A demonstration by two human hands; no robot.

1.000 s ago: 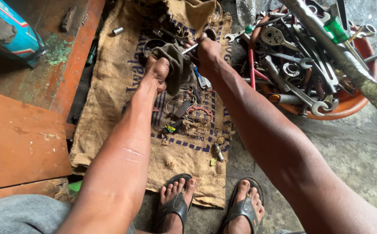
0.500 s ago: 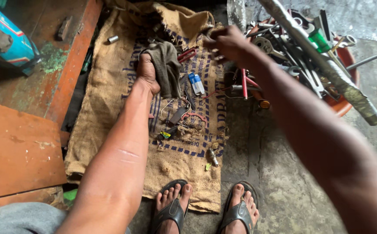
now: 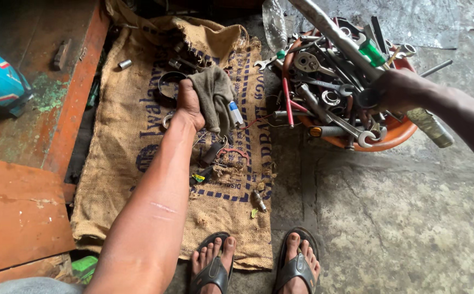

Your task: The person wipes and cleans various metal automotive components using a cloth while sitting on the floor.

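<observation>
Head view, near to far; at 6 o'clock, two feet in sandals point(image 3: 256, 264) stand at the near hem of a burlap sack point(image 3: 122, 163) spread on the concrete floor point(image 3: 389, 218); on the sack, toward the centre, lie loose small parts, among them a spark plug point(image 3: 258, 200) and a red wire point(image 3: 237, 155), not yet gathered; the left hand point(image 3: 189, 103), at about 11 o'clock from the feet, has its fingers closed round a grey rag point(image 3: 214, 98), which hangs from the grip just above the sack; a dark metal ring point(image 3: 169, 87) sits just beside that hand at 9 o'clock; the right hand point(image 3: 397, 90), at 2 o'clock, reaches over an orange basin point(image 3: 395, 136) heaped with spanners point(image 3: 324, 111) and other tools; its fingers curl around a dark round part point(image 3: 368, 98) at the basin's far side, though whether they truly grip it or only touch it cannot be told; judged from this layout, the work is midway: the rag is in hand, one piece is being taken from or set into the basin, and most parts on the sack remain unhandled
</observation>
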